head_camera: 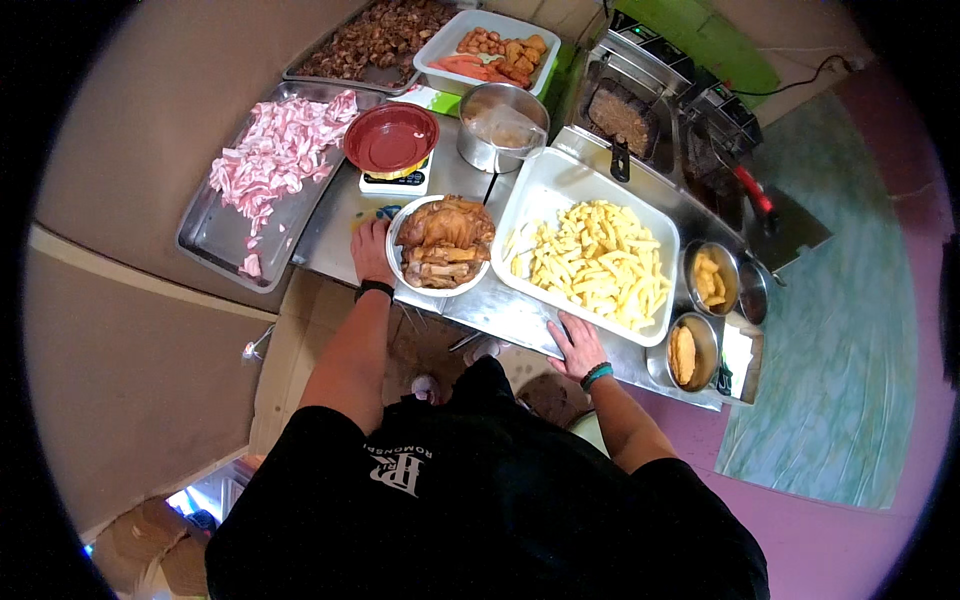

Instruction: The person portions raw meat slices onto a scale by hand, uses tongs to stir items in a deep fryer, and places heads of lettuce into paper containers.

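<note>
My left hand (373,253) lies on the steel worktop (328,238), beside a round white bowl (403,283) of browned cooked meat (445,240). Resting flat at the worktop's front edge, my right hand (579,346) has its fingers spread and touches or nearly touches a large white tub (517,201) of cut potato fries (600,259). Neither hand holds anything. Behind the bowl, a dark red plastic bowl (391,137) stands on a digital kitchen scale (405,184). A round steel pot (495,156) with a clear lid or bowl in it is right of the scale.
At left a steel tray (202,238) holds raw sliced meat (285,146); behind are a tray of dark meat pieces (379,41) and a white tub of sausages and fried pieces (439,60). Deep fryers (649,82) stand back right. Steel containers (694,373) with fried pieces sit at right.
</note>
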Demonstrator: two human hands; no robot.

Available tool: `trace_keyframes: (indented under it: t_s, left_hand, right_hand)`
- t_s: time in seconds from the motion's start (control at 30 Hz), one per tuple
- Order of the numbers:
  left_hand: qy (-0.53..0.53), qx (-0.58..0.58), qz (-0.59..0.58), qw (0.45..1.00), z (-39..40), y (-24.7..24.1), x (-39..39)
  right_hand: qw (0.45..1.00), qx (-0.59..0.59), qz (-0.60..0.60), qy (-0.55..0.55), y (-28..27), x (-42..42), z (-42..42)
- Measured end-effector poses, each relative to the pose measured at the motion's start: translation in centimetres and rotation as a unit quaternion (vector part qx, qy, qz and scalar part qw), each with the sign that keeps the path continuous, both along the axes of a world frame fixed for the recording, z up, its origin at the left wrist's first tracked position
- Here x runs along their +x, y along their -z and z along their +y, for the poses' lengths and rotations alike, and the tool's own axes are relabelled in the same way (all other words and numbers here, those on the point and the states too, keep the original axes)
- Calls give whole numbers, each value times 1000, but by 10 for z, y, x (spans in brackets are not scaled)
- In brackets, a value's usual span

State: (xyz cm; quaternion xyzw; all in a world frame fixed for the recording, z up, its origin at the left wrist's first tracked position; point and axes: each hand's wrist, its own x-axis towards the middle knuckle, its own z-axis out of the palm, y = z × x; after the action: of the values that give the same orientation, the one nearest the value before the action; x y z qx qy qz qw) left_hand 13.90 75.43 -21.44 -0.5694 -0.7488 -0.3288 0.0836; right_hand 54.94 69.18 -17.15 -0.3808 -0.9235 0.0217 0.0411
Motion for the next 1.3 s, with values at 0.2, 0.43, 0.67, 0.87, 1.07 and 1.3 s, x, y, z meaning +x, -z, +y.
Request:
trace_keyframes:
  t_s: [0.2,0.43,0.67,0.87,1.07,1.3]
  left_hand:
    - [-8,-1,8,1000,2,6,-1]
    - [-10,-10,-6,1000,0,2,-1]
    - [-11,-18,-5,1000,-1,-4,2]
    - [-4,1,-16,1000,0,-2,1]
    - [-14,-22,-32,999,2,6,-2]
    - [-26,-25,-16,999,2,5,-1]
  right_hand:
    - [1000,-3,13,-6,1,0,1]
    - [1000,0,-6,-2,2,1,1]
    - [1000,-4,-25,1,2,1,0]
    - [1000,-3,-18,3,-2,0,0]
    - [1000,-5,-14,0,-3,-1,0]
    - [1000,-5,-14,3,-4,-2,-1]
